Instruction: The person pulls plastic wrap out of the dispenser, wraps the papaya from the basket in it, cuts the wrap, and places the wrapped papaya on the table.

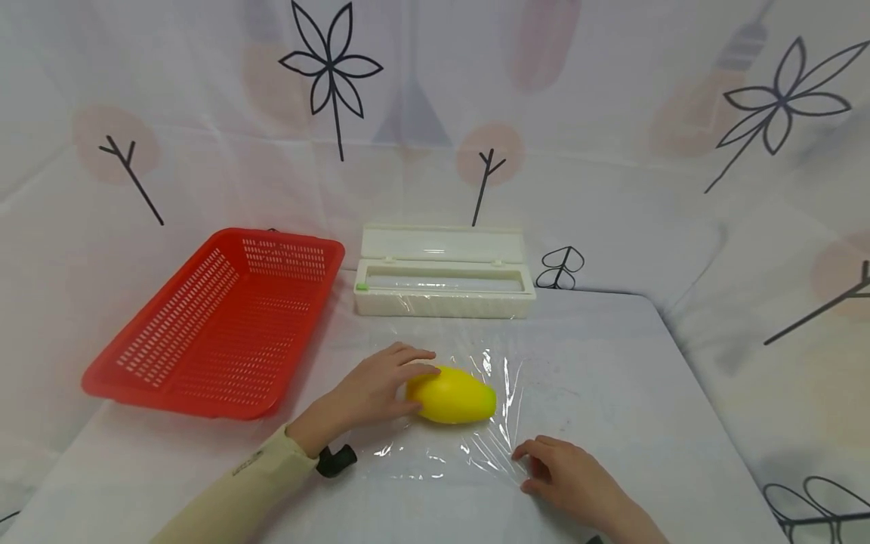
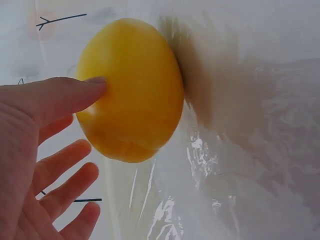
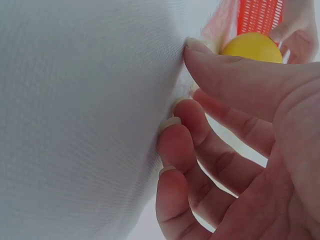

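Observation:
A smooth yellow mango-like fruit (image 1: 454, 396) with a greenish tip lies on a sheet of clear plastic wrap (image 1: 401, 458). My left hand (image 1: 377, 384) holds its left end, thumb on the near side and index finger over the top. In the left wrist view the thumb rests on the fruit (image 2: 131, 95), while the other fingers spread below it. My right hand (image 1: 569, 477) is at the wrap's near right corner, where creases run toward the index finger. Its fingers are bent, with fingertips at the white tabletop (image 3: 90, 120) and a gap between thumb and index finger.
A red perforated plastic basket (image 1: 261, 317) stands on the left of the table. Behind the fruit sits a white plastic wrap dispenser (image 1: 445, 304), its lid raised and a roll inside. A patterned cloth (image 1: 612, 91) hangs behind the table and at its sides.

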Tool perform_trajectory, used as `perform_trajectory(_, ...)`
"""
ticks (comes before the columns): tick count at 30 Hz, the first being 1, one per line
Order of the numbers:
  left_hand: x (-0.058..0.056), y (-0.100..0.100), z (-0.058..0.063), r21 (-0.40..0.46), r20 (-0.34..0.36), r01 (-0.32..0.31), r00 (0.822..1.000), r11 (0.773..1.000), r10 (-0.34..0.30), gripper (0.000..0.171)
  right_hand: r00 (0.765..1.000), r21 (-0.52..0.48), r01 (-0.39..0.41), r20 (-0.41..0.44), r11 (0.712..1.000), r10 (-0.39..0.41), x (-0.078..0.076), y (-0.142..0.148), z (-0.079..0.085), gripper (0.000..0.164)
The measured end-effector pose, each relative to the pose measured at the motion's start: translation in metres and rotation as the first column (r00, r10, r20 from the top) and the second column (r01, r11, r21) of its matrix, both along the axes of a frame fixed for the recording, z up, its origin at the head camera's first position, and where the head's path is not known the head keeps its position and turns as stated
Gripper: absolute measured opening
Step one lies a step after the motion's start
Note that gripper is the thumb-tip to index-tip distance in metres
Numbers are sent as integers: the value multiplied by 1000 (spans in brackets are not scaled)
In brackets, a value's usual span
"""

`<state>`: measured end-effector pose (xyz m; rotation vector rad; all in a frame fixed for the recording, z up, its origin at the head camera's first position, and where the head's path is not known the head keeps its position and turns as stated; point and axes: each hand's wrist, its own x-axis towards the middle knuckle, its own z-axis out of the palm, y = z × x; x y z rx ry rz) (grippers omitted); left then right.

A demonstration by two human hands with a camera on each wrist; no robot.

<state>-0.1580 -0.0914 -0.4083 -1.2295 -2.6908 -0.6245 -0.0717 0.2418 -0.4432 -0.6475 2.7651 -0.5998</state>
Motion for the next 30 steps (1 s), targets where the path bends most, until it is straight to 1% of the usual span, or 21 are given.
perform_trajectory(3,3,-2,-1,-11,4,-5,1000,1000,5,45,1000,17,17,3,1000,-17,-1,0,1,31)
perform_trajectory(7,5,-3,-3,-9,16,-25,1000,1000,25,46,999,2,24,-29,1000,-24,-1,0,3,32)
perform_trajectory(9,5,-4,-5,-4,23,-29,999,1000,29,46,998,-36,-1,-56,999,-1,-2,1,4,32)
perform_trajectory(12,5,-5,-6,4,27,-25,999,1000,25,45,996,-108,-67,-63,992,60,-3,2,5,31)
perform_trajectory(13,5,-5,-5,7,27,-21,999,1000,21,44,996,-124,-85,-52,989,79,-3,2,4,31)
perform_trajectory(15,7,-6,-4,15,22,-15,1000,1000,15,44,995,-137,-95,0,986,96,-4,1,4,32)
perform_trajectory(17,8,-8,-3,23,14,-11,1000,1000,11,44,994,-125,-88,56,988,95,-4,0,4,34)
perform_trajectory(19,11,-10,-2,36,7,-14,1000,999,14,43,992,-103,-83,87,991,92,-5,-1,4,35)
perform_trajectory(20,13,-12,-2,42,6,-17,1000,999,16,42,992,-97,-88,87,991,96,-5,-2,3,35)
perform_trajectory(22,18,-18,-4,53,3,-16,1000,998,16,39,991,-94,-112,57,989,117,-5,-2,1,32)
perform_trajectory(25,30,-30,-11,57,26,2,1000,998,-4,26,989,-94,-148,-5,985,148,-5,-2,-3,27)
perform_trajectory(28,43,-42,-20,29,58,28,998,999,-30,17,987,-91,-159,-33,983,157,-5,-1,-5,26)
perform_trajectory(30,51,-50,-26,5,77,44,996,999,-44,16,986,-90,-162,-47,983,158,-5,0,-6,26)
